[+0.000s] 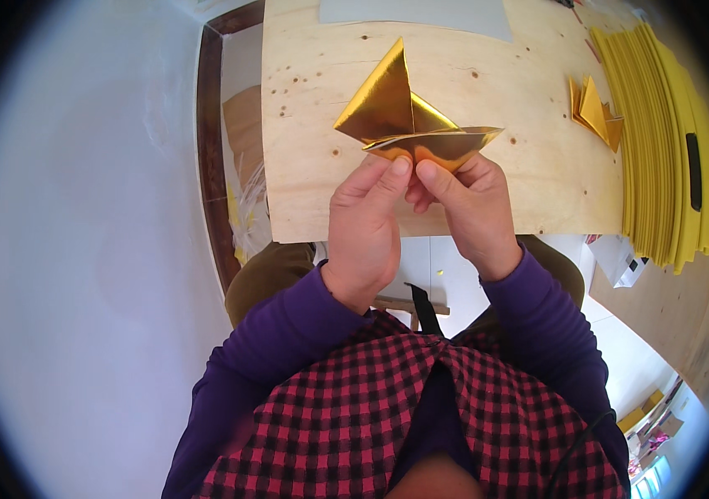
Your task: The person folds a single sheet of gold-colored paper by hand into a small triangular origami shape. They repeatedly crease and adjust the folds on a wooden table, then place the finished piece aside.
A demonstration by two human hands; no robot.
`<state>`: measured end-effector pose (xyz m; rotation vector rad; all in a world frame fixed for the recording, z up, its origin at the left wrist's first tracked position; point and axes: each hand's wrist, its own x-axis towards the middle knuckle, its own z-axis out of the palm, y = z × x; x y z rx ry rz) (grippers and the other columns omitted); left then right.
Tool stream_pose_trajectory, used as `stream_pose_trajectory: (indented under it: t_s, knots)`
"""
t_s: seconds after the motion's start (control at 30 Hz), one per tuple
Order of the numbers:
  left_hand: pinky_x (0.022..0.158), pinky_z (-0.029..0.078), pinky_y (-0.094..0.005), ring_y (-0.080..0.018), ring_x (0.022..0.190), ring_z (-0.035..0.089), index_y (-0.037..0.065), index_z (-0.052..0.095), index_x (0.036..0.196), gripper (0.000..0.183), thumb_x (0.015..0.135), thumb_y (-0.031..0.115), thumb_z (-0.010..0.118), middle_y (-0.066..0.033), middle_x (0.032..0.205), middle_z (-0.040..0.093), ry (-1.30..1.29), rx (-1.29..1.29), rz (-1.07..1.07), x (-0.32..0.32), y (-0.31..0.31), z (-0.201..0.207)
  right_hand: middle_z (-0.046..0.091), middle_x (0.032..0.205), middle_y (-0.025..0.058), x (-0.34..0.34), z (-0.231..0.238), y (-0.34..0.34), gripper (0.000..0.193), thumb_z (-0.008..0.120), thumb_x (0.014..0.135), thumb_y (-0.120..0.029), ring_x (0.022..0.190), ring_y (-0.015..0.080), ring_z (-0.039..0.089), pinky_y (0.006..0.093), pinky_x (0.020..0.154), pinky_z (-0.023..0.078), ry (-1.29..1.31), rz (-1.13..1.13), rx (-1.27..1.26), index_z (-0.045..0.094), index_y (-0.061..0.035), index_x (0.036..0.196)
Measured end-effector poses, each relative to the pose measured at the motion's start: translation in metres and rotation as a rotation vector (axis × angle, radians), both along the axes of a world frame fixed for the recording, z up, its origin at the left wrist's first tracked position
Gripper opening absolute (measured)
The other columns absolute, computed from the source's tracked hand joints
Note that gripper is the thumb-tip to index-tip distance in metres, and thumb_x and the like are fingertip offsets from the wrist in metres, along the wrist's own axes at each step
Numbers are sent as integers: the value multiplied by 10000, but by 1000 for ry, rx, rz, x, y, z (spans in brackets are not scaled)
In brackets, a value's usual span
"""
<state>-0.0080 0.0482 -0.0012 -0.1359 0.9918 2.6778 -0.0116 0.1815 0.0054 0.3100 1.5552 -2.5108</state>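
A folded piece of shiny gold paper (379, 104) is held up over the near edge of the wooden table. One large pointed flap stands up at its far left, and a boat-like fold spreads across its near side. My left hand (369, 212) pinches the near fold between thumb and fingers. Close beside it, my right hand (472, 198) grips the same fold, its thumb almost touching the left thumb. The fingertips behind the paper are partly hidden.
On the pale wooden table (313, 191), more folded gold paper (594, 110) lies at the right. Beyond it stands a thick stack of yellow sheets (649, 141) with a black strip (694, 170). A grey sheet (417, 15) lies at the far edge. A white wall (80, 249) rises at the left.
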Motion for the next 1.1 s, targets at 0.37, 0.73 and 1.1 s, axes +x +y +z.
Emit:
stream_pose_trajectory:
  t_s: [0.37,0.73,1.1]
  knots:
    - [825,446,-267,-120,880,556,-35,690,967,206,1017,134,583,-34,939,579,159,-404,104,3,13,3,731,887,86,2,-2,5,157,724,924,-113,750,117,694,230,642,560,73,-92,78,695,22,999]
    - [934,466,-305,-119,999,599,5,634,1182,243,985,147,630,-40,1103,664,59,-373,71,-5,3,2,717,843,73,1,7,19,120,704,931,-95,693,107,647,242,625,518,27,-66,224,689,-7,1013]
    - [824,517,-299,-138,876,637,-8,631,1150,242,918,33,687,-82,1018,710,40,-199,40,-21,-11,3,708,836,40,0,8,32,153,742,897,-120,749,77,673,222,655,546,-7,7,313,683,2,966]
